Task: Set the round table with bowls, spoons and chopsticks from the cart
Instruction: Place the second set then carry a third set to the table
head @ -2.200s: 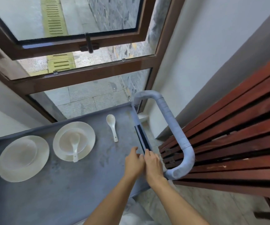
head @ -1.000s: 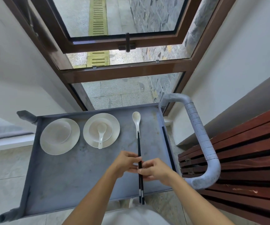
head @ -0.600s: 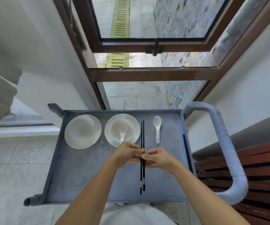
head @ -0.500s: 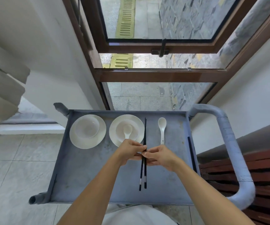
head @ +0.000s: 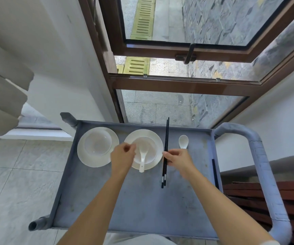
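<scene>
At the bottom of the frame two bare forearms reach up over the flat grey metal cart tray (head: 142,209), whose padded grey tube handle (head: 266,165) curves down the right side.

Right of centre, the right hand (head: 177,159) pinches a pair of long black chopsticks with pale bands (head: 164,171) between thumb and fingers (head: 165,153). The pair points away up the frame, its tips passing the tray's far rim.

Left of centre, the left hand (head: 123,156) hovers at the near-left rim of the middle white ceramic bowl (head: 149,147). Its fingers are curled together, and I cannot tell whether they grip the rim or hold nothing.

That bowl sits on a white round plate (head: 156,137) with a white ceramic spoon (head: 142,159) lying in it. To the left is a second white bowl (head: 97,145) on its own white plate (head: 87,156). A loose white spoon (head: 183,141) lies right of the chopsticks, and a second black chopstick pair (head: 215,174) lies along the tray's right wall.

Beyond the cart is a brown-framed window (head: 178,84).

The round table is out of view. Two bowls, two spoons and both chopstick pairs are at the cart, so carrying and laying all seem left to do.
</scene>
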`<state>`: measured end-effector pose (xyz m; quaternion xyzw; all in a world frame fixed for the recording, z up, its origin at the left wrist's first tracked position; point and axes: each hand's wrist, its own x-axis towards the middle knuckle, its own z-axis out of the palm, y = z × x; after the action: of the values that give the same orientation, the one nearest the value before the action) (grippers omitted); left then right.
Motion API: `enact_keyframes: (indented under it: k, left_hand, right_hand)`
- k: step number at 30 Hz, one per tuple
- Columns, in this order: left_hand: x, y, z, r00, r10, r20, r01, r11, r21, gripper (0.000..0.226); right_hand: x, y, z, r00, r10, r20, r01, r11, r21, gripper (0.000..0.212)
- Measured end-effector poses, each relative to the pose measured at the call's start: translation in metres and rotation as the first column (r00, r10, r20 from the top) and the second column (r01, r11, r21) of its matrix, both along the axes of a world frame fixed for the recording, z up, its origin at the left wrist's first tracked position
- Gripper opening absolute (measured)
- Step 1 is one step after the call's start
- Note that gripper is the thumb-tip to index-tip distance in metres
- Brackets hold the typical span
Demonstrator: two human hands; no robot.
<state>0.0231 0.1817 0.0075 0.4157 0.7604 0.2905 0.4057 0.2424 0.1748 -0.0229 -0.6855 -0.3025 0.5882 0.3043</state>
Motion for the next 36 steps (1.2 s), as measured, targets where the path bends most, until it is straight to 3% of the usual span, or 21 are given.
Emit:
enact_keyframes:
  k: [3, 5, 7, 11, 15, 19, 23, 27, 30, 36]
  left_hand:
    - [-0.030, -0.007, -0.017, 0.982, 0.024, -0.189, -0.038, 0.997, -0.074, 0.024]
    - [-0.035, -0.012, -0.029, 0.972, -0.034, -0.231, -0.011, 0.982, -0.191, 0.026]
    - [-0.033, -0.014, -0.038, 0.980, -0.045, -0.192, -0.009, 0.962, -0.273, 0.024]
    - [-0.020, -0.015, -0.044, 0.998, 0.052, -0.032, -0.058, 0.968, -0.246, 0.008]
    - [-0.019, -0.016, -0.046, 0.990, 0.130, 0.062, -0.113, 0.969, -0.221, 0.015]
    - [-0.028, -0.020, -0.050, 0.986, 0.141, 0.086, -0.118, 0.965, -0.234, 0.006]
    - [-0.041, -0.038, -0.050, 0.988, 0.109, 0.105, -0.080, 0.965, -0.252, 0.007]
    - [-0.059, -0.056, -0.049, 0.997, 0.007, 0.075, 0.012, 0.966, -0.256, 0.008]
    - [-0.072, -0.069, -0.050, 0.996, -0.059, 0.069, 0.075, 0.964, -0.256, 0.010]
    - [-0.086, -0.088, -0.051, 0.991, -0.090, 0.098, 0.112, 0.962, -0.248, 0.019]
  right_hand:
    - [-0.011, 0.016, -0.008, 0.997, -0.047, 0.065, 0.046, 0.999, 0.019, 0.013]
    - [-0.020, 0.023, -0.012, 0.993, -0.044, 0.111, 0.043, 0.999, 0.010, 0.008]
    - [-0.028, 0.029, -0.016, 0.986, -0.013, 0.165, 0.012, 1.000, 0.007, 0.014]
    - [-0.035, 0.038, -0.018, 0.958, -0.007, 0.285, 0.004, 1.000, 0.012, 0.005]
    - [-0.032, 0.039, -0.020, 0.932, 0.010, 0.361, -0.006, 1.000, -0.011, 0.027]
    - [-0.035, 0.025, -0.022, 0.934, 0.007, 0.357, 0.003, 1.000, -0.028, 0.005]
    - [-0.043, -0.003, -0.025, 0.931, 0.002, 0.365, 0.016, 0.999, -0.046, 0.026]
    - [-0.053, -0.034, -0.024, 0.909, 0.040, 0.415, -0.001, 0.996, -0.092, 0.017]
    - [-0.062, -0.053, -0.019, 0.869, 0.115, 0.481, -0.062, 0.990, -0.126, 0.030]
    - [-0.069, -0.070, -0.020, 0.891, 0.108, 0.440, -0.026, 0.982, -0.187, 0.032]
